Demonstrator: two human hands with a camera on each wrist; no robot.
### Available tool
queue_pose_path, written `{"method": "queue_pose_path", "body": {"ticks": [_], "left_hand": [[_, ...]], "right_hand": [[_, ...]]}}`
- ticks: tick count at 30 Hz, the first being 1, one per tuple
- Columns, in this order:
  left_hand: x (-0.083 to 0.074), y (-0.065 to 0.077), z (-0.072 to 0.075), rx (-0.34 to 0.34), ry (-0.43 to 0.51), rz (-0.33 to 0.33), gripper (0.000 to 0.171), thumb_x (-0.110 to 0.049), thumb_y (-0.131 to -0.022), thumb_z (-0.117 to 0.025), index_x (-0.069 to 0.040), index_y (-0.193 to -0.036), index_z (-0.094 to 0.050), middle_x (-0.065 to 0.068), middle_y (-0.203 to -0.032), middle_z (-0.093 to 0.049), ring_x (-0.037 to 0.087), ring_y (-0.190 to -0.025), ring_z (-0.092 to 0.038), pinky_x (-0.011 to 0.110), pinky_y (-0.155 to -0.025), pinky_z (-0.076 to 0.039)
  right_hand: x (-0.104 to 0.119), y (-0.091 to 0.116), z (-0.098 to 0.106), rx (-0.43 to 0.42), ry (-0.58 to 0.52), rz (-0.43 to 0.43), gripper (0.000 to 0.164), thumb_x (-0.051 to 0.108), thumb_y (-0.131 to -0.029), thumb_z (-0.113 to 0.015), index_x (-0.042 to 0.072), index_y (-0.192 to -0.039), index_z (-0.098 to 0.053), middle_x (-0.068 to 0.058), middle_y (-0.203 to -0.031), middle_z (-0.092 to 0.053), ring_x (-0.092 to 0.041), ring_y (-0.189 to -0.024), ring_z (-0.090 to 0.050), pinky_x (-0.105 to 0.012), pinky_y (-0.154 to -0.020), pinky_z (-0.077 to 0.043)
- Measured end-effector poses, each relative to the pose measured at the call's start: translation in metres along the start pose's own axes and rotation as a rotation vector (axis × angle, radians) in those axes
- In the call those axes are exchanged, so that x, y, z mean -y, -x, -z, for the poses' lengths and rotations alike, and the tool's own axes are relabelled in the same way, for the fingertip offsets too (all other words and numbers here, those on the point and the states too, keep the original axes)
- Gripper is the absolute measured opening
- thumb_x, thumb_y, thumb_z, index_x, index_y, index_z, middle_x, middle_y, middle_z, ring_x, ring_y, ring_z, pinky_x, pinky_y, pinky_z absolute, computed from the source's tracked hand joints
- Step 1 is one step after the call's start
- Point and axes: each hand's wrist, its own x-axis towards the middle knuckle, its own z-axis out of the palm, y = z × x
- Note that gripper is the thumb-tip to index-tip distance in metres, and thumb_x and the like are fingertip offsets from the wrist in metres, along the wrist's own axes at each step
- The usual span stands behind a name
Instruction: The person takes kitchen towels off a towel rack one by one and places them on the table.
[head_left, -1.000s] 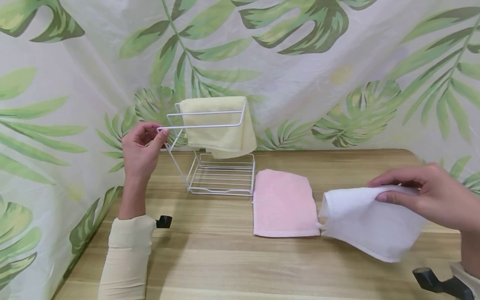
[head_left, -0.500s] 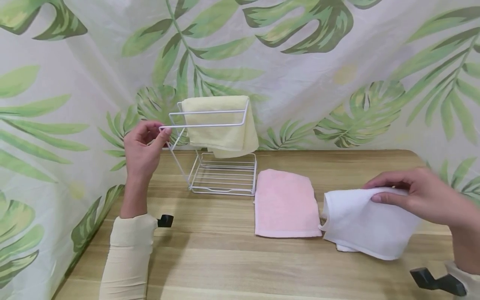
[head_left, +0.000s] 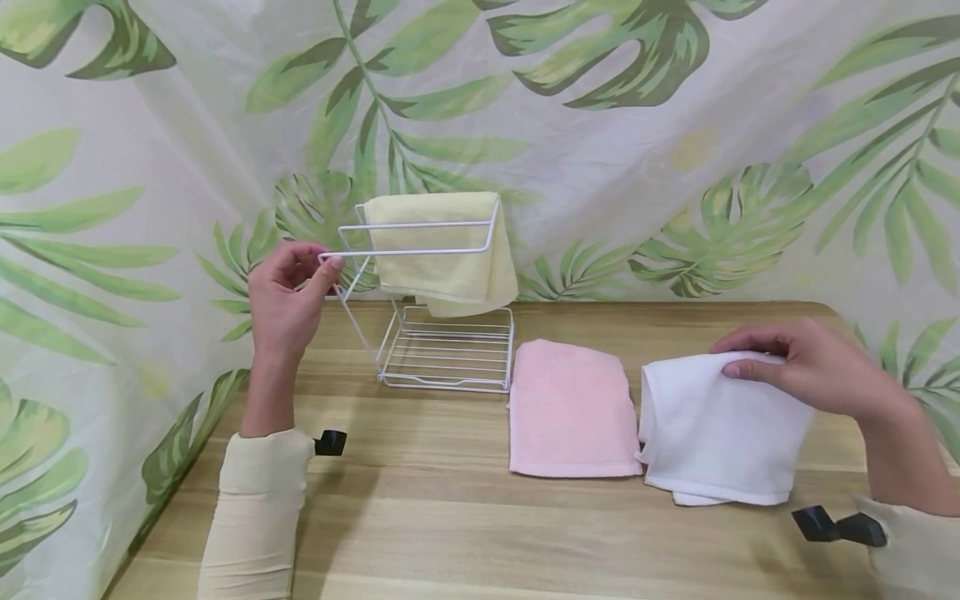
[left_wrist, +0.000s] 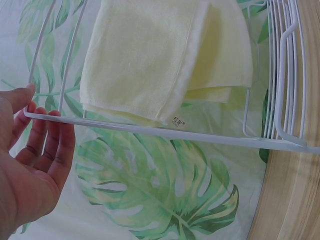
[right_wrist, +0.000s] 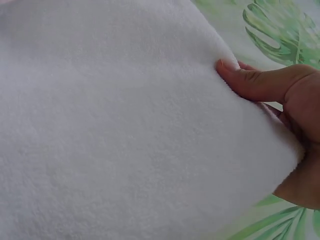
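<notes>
My left hand [head_left: 288, 296] pinches the near left corner of a white wire rack [head_left: 420, 252] between thumb and fingers. In the left wrist view the fingers lie around the rack's side wire [left_wrist: 165, 131]. A folded yellow towel [head_left: 431, 275] hangs over the rack's rear top bar. On the right, my right hand [head_left: 810, 367] pinches the top fold of a white towel [head_left: 723, 433], which hangs down from the fingers. The right wrist view is mostly filled by that white towel [right_wrist: 125, 125], with the thumb on its edge. A folded pink towel [head_left: 573, 412] lies between the rack and the white towel.
The rack's slatted base [head_left: 450, 354] stands on the wooden table [head_left: 420, 517] near its back edge. Behind it hangs a leaf-patterned curtain [head_left: 585, 167]. A black wrist mount [head_left: 838, 527] juts out from the right sleeve, another [head_left: 330, 442] from the left.
My right hand has moved left and slightly up with the white towel, which hangs closer to the pink one. The left hand keeps its grip on the rack.
</notes>
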Motion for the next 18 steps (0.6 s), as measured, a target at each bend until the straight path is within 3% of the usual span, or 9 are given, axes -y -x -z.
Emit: {"method": "queue_pose_path", "body": {"ticks": [18], "left_hand": [[0.001,0.001,0.001,0.005,0.001,-0.012,0.024,-0.011,-0.098,-0.078,0.009,-0.111,-0.072,-0.010,-0.085,-0.071,0.008,-0.070,-0.067,0.015,-0.065,-0.061]], "right_hand": [[-0.024,-0.034,-0.018,0.046,-0.050,-0.051,0.016,0.014,-0.097,-0.081,0.014,-0.113,-0.083,-0.004,-0.103,-0.082,0.000,-0.083,-0.065,-0.019,-0.069,-0.052]]}}
